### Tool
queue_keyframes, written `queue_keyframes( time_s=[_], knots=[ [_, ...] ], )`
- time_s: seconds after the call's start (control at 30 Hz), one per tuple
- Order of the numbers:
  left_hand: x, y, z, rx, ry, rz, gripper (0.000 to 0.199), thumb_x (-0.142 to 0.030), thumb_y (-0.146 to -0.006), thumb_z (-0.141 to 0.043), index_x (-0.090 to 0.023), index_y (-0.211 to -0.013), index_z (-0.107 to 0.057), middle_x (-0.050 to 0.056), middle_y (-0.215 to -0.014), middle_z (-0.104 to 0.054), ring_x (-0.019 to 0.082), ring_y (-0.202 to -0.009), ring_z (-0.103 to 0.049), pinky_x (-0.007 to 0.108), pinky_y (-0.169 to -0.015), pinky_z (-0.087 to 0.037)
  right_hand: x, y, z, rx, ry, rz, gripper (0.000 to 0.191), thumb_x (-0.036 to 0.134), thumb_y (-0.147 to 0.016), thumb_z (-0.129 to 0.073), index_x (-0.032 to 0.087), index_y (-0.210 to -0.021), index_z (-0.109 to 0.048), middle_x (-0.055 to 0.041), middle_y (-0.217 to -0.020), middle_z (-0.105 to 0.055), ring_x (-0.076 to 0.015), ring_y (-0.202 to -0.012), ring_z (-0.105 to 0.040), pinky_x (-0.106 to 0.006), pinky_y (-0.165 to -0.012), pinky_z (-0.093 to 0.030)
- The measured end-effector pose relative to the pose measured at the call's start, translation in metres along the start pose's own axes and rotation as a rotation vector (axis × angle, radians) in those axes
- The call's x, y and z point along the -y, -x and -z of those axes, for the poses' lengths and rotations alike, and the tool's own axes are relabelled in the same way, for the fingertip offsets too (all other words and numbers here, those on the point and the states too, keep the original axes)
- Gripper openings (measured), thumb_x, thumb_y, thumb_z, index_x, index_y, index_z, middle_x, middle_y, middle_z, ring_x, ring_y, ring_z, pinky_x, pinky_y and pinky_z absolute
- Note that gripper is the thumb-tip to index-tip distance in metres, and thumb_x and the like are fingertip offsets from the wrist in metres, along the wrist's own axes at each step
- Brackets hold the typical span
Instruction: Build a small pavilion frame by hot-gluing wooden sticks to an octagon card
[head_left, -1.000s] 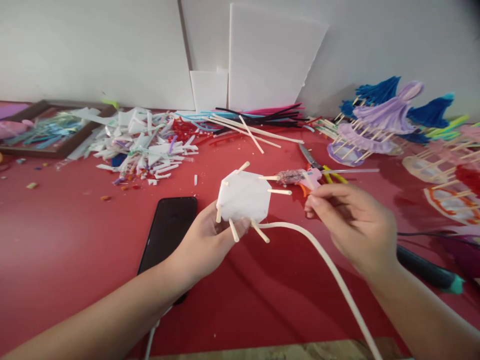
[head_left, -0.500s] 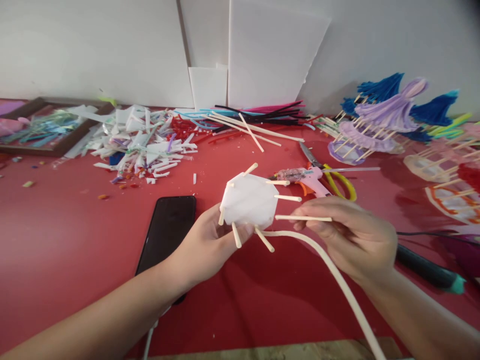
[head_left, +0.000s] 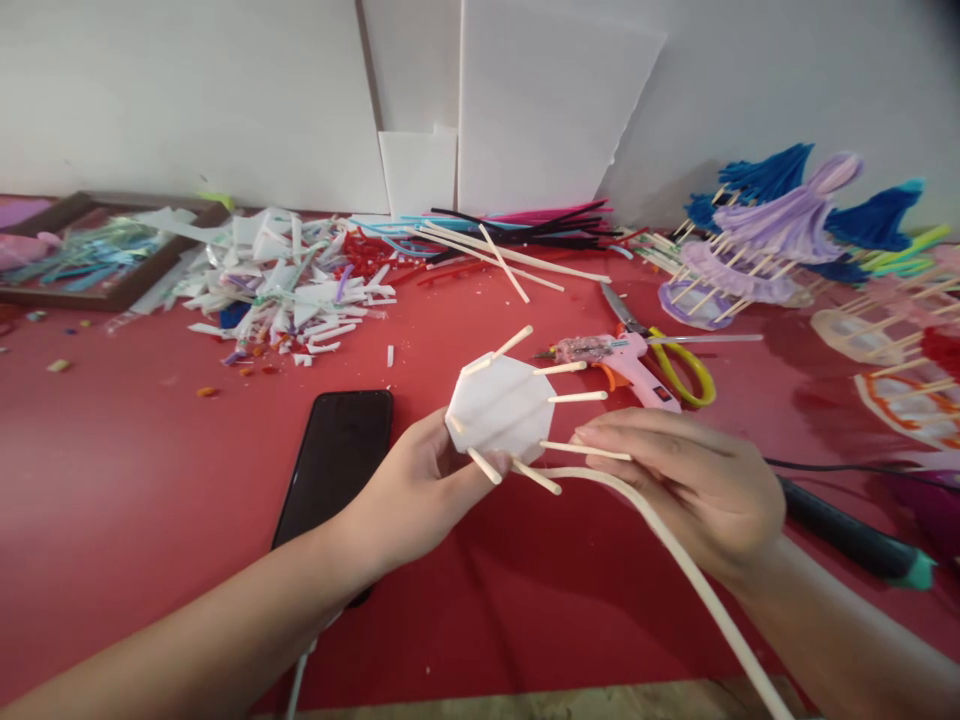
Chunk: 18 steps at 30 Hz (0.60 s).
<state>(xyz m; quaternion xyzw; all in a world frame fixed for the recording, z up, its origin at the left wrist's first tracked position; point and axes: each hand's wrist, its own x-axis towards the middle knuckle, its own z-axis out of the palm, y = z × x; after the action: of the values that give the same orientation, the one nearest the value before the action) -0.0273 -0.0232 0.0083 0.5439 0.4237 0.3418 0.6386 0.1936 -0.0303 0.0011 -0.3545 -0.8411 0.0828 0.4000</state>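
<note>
My left hand (head_left: 424, 485) is closed on the lower left edge of a white eight-sided foam board piece (head_left: 499, 410). Several short wooden sticks stand out around its rim, one of them (head_left: 577, 397) on the right side. Between the thumb and fingers of my right hand (head_left: 690, 480) is another wooden stick (head_left: 600, 452), its left end at the board's lower right edge. A long cream pipe cleaner (head_left: 675, 550) curves from the board's underside, below my right hand, down to the bottom edge of the picture.
A pink glue gun (head_left: 630, 365) and yellow-handled pliers (head_left: 694, 375) lie beyond my right hand. A black phone (head_left: 337, 450) rests by my left arm. Foam scraps (head_left: 277, 280), pipe cleaners (head_left: 517, 230) and small umbrella-topped models (head_left: 780, 225) line the back of the red table (head_left: 150, 480).
My right hand has moved left, bringing its stick to the board's edge. In my left hand the board has tilted, so the sticks point more toward the upper right.
</note>
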Motion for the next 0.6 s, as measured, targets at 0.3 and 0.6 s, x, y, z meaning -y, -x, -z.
queue_keyframes(
  time_s=[0.3, 0.6],
  knots=[
    [-0.002, 0.0001, -0.0022, 0.061, 0.042, 0.022, 0.027, -0.018, -0.077, -0.066, -0.02, -0.104, -0.068, 0.004, -0.105, -0.072, 0.019, -0.097, -0.065, 0.028, -0.088, -0.047, 0.0032, 0.0015, 0.0043, 0.004, -0.002, 0.16, 0.05, 0.003, -0.076, -0.065, 0.025, -0.121, -0.057, -0.0037, -0.096, -0.072, -0.0172, -0.085, -0.069, -0.028, -0.074, -0.061],
    [-0.003, 0.0014, -0.0033, 0.103, 0.142, -0.021, 0.026, -0.019, -0.077, -0.066, -0.017, -0.103, -0.066, 0.004, -0.108, -0.07, 0.018, -0.1, -0.063, 0.025, -0.089, -0.046, 0.0046, 0.0033, 0.0033, -0.074, -0.062, 0.16, 0.032, 0.005, -0.071, -0.07, 0.022, -0.099, -0.063, -0.0037, -0.091, -0.074, -0.0177, -0.081, -0.071, -0.028, -0.067, -0.063]
  ],
)
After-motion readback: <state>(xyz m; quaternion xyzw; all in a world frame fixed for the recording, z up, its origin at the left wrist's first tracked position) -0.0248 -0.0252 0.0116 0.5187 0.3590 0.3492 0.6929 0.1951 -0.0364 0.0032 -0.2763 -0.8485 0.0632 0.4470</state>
